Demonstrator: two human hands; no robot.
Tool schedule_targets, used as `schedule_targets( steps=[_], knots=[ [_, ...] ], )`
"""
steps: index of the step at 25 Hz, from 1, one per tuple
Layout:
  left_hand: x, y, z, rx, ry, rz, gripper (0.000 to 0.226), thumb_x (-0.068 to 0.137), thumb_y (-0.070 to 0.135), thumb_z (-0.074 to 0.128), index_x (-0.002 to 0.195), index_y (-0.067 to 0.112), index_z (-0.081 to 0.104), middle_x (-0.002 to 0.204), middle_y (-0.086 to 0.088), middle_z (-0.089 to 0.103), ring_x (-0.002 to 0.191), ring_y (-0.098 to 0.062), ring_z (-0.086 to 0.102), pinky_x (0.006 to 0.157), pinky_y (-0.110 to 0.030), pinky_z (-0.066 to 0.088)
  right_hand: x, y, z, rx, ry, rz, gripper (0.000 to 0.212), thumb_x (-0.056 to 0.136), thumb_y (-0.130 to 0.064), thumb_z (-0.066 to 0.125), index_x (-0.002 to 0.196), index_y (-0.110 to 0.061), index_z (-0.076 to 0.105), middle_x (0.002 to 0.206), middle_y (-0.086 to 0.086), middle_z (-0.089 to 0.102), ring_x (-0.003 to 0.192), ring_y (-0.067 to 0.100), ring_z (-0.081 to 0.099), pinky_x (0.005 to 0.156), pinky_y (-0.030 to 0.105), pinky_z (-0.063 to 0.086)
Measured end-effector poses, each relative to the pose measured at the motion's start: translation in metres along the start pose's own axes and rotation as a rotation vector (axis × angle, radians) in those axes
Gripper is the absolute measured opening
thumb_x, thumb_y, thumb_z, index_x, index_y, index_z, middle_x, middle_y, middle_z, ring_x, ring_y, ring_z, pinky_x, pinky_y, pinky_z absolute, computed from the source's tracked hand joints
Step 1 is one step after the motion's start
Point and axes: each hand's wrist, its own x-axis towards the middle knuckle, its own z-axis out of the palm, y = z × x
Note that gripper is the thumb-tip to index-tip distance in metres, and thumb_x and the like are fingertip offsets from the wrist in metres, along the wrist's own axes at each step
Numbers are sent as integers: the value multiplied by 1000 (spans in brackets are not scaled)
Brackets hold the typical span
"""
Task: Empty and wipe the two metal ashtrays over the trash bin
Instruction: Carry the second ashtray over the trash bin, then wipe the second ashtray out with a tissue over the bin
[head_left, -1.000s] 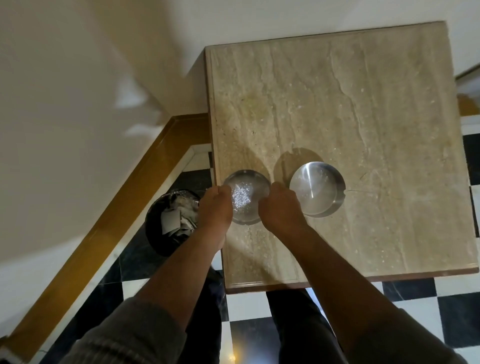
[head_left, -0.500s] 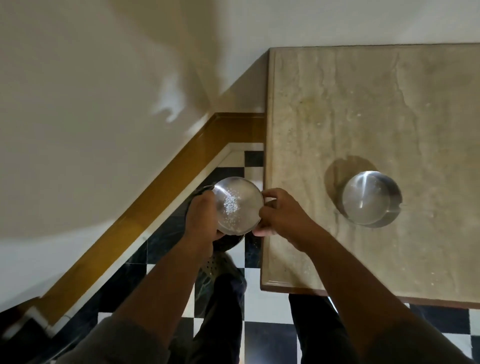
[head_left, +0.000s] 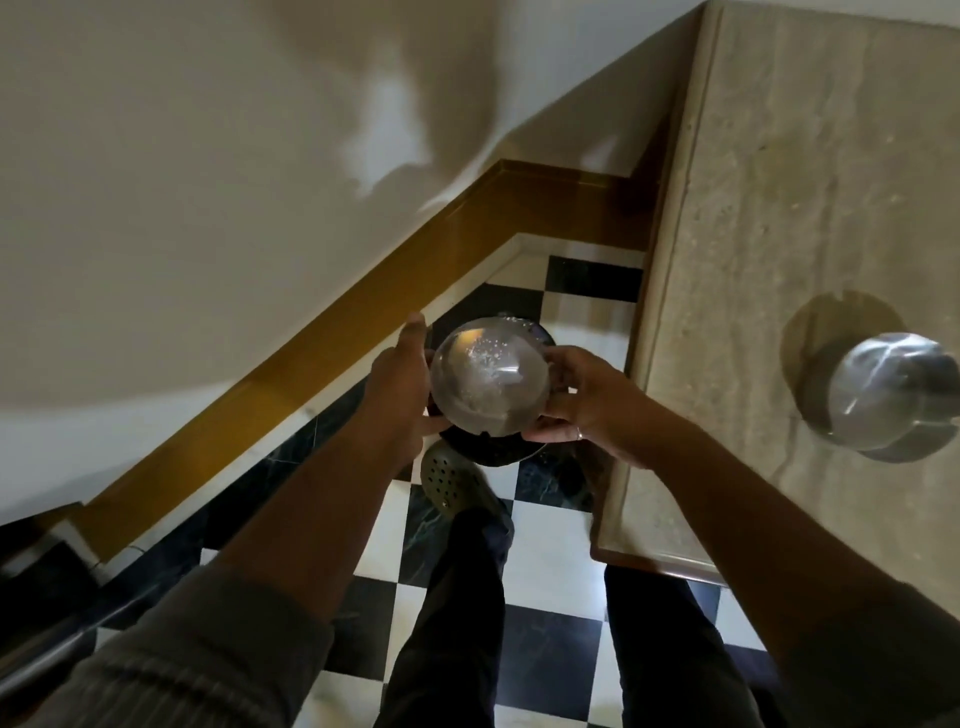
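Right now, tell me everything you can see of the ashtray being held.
The held ashtray is a round, shallow dish of shiny, scuffed metal with pale ash specks inside. It sits roughly level, open side up, off the table and directly above the dark trash bin. The left hand grips its left rim, and the right hand grips its right rim.

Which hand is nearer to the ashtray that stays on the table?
The right hand. It is at the table's edge, left of that ashtray, well apart from it. The left hand is farther, beyond the held ashtray.
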Motion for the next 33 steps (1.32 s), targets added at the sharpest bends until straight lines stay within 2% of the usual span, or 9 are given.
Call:
schedule_targets(
  steps=[2, 6, 11, 16, 18, 20, 24, 29, 33],
  knots=[
    [15, 1, -9, 54, -166, 16, 71, 80, 69, 62, 133, 22, 58, 137, -10, 61, 125, -37, 59, 86, -52, 60, 1, 0, -1, -57, 1, -42, 53, 88, 15, 58, 127, -21, 49, 129, 8, 50, 114, 35, 61, 85, 48, 61],
    [44, 23, -15, 356, -489, 47, 45, 77, 43, 77, 111, 18, 63, 119, -11, 67, 120, -36, 62, 102, -49, 53, 8, 1, -8, -351, 29, -167, 53, 89, 6, 62, 117, -37, 49, 133, -2, 52, 107, 26, 68, 88, 43, 61],
    [75, 29, -3, 853, -734, 9, 104, 42, 45, 94, 135, 27, 53, 129, -7, 64, 119, -31, 62, 101, -48, 53, 18, 13, -10, -885, 36, -439, 56, 92, 1, 60, 140, -24, 43, 127, -6, 48, 105, 4, 53, 80, 2, 41],
    [84, -10, 10, 1287, -388, 567, 137, 44, 63, 88, 156, 24, 19, 154, -2, 39, 138, -26, 41, 110, -45, 42, 31, 36, -19, -1402, 14, -602, 62, 80, -2, 71, 136, -14, 48, 142, 15, 48, 90, 29, 68, 63, 26, 50],
    [85, -27, 9, 1319, -303, 826, 144, 49, 60, 89, 158, 13, 8, 157, -10, 32, 140, -30, 35, 114, -49, 37, 33, 44, -16, -1489, 108, -685, 65, 81, -20, 74, 139, -8, 47, 146, 21, 47, 116, 40, 61, 82, 46, 58],
    [89, -37, 4, 1269, -291, 975, 147, 50, 60, 88, 158, 5, 4, 157, -16, 30, 140, -33, 36, 112, -53, 38, 23, 37, -13, -1451, 280, -836, 77, 88, -44, 65, 145, 0, 37, 154, 27, 34, 143, 42, 33, 114, 53, 37],
    [91, -41, 5, 1174, -228, 1056, 149, 51, 61, 89, 158, 2, 4, 159, -18, 28, 144, -34, 33, 115, -49, 34, -4, 14, 3, -1240, 545, -1163, 103, 82, -66, 58, 141, 10, 22, 151, 35, 16, 146, 40, 5, 122, 54, 12],
    [95, -34, 7, 1222, -224, 1065, 146, 50, 54, 90, 159, 5, 5, 156, -16, 32, 140, -32, 34, 113, -43, 32, 32, 65, 5, -1727, -36, -623, 126, 69, -90, 44, 153, 0, 17, 162, 23, 15, 150, 38, 13, 119, 57, 25],
    [103, -41, 4, 1195, -142, 1225, 137, 57, 61, 85, 154, -9, 18, 156, -26, 34, 141, -39, 37, 110, -55, 42, 34, 45, 2, -1614, 136, -817, 122, 72, -86, 46, 151, 4, 22, 160, 26, 18, 150, 39, 14, 121, 53, 20]
  ],
)
